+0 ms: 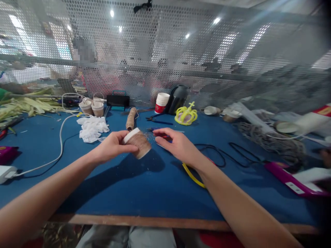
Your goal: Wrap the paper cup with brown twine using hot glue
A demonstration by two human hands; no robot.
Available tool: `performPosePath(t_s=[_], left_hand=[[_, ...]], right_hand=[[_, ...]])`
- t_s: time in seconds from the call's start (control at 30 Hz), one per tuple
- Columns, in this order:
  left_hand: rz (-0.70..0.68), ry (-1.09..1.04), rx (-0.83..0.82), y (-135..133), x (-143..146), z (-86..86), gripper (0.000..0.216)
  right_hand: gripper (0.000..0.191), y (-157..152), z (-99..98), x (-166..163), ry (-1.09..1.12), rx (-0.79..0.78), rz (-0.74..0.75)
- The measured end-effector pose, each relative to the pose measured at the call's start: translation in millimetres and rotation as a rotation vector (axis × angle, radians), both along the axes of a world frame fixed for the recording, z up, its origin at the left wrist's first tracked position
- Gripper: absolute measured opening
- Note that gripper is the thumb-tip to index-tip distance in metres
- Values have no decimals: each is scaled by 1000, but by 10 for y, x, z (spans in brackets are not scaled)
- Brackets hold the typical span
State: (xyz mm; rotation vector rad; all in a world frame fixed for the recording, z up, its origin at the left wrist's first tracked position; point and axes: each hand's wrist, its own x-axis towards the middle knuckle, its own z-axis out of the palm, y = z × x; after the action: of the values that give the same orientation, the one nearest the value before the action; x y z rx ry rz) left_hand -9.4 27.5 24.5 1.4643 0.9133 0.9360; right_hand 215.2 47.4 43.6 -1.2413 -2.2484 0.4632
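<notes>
With left hand (113,146), gripped the twine-wrapped cup (141,144) by its left side, with thumb across the near face and fingers round behind. Held it tilted above the bench (144,199), well in from the front edge, with a bare white band at its upper left end. With right hand (173,140), hovered just right of the cup, with fingers curled and thumb close to the index. Saw fine loose strands (148,135) between cup and fingertips; could not tell about any hold on a strand or on the red-and-blue object (167,138) partly hidden there. Judged as winding or tidying twine on the cup wall, mostly covered by now. Read the next move as calling for a steady left hold without crushing the wall, plus a light right-hand pinch to catch or smooth loose ends. Noted twine roll (130,119) just behind the cup, toward the back edge; pliers (161,121) right of it. Logged yellow crown (186,116) near the back edge, white cloth (93,128) left of the roll, two brown-and-white cups (97,109) toward the back left corner. Spotted yellow strip (192,176) nearer the front edge, right of centre.
</notes>
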Motion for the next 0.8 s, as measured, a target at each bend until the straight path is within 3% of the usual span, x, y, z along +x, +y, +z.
performPosePath(t_s=[0.1,0.2,0.37,0.5,0.67,0.8], left_hand=[[-79,44,-15,-98,37,-51,25],[-114,174,40,-158,12,-96,23],[-181,284,46,-185,6,-136,24],[-164,356,96,-191,40,-153,26],[42,423,312,-147,0,-219,58],[13,391,172,-119,-16,-294,86]], right_hand=[[30,-72,30,-158,196,-149,205],[30,-110,-97,-182,204,-234,274],[41,-153,-268,-178,246,-186,316],[22,-183,-252,-221,220,-170,341],[14,-201,-222,-220,185,-154,327],[16,-225,-241,-209,171,-65,368]])
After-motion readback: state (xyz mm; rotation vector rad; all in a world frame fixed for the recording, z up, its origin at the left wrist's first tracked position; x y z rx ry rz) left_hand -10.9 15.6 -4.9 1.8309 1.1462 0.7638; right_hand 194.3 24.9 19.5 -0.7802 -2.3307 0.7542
